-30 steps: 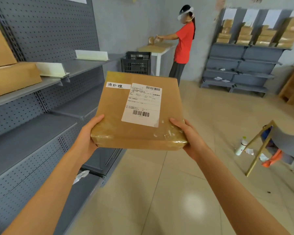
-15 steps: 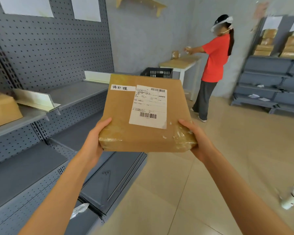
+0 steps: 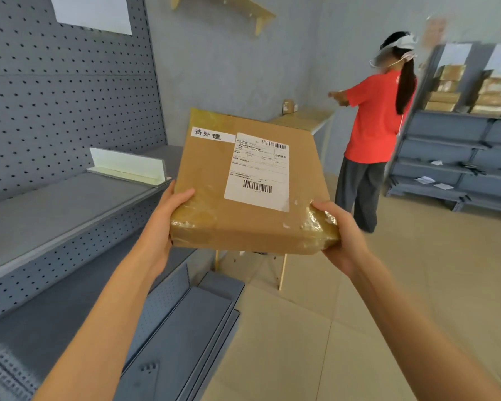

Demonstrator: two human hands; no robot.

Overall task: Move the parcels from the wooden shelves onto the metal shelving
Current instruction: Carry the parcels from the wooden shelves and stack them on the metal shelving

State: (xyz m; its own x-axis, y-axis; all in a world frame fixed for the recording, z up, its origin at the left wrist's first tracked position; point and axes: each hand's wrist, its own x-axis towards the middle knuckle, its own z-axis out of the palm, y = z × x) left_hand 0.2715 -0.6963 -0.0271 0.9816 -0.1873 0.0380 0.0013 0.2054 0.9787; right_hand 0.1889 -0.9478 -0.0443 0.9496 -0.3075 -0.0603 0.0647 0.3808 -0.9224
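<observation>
A flat brown cardboard parcel with a white shipping label and a small handwritten sticker is held in mid-air in front of me. My left hand grips its near left corner and my right hand grips its taped near right corner. The grey metal shelving with a pegboard back runs along my left; its middle shelf lies just left of the parcel. A white divider stands on that shelf.
A person in a red shirt stands ahead on the right at a small wooden table. Behind them another grey shelving unit carries several parcels. A small wooden shelf hangs high on the wall. Tiled floor lies ahead.
I have walked further along the metal shelving with the parcel held in both hands. The stored boxes at the left have left the view, and the person in red appears nearer.
</observation>
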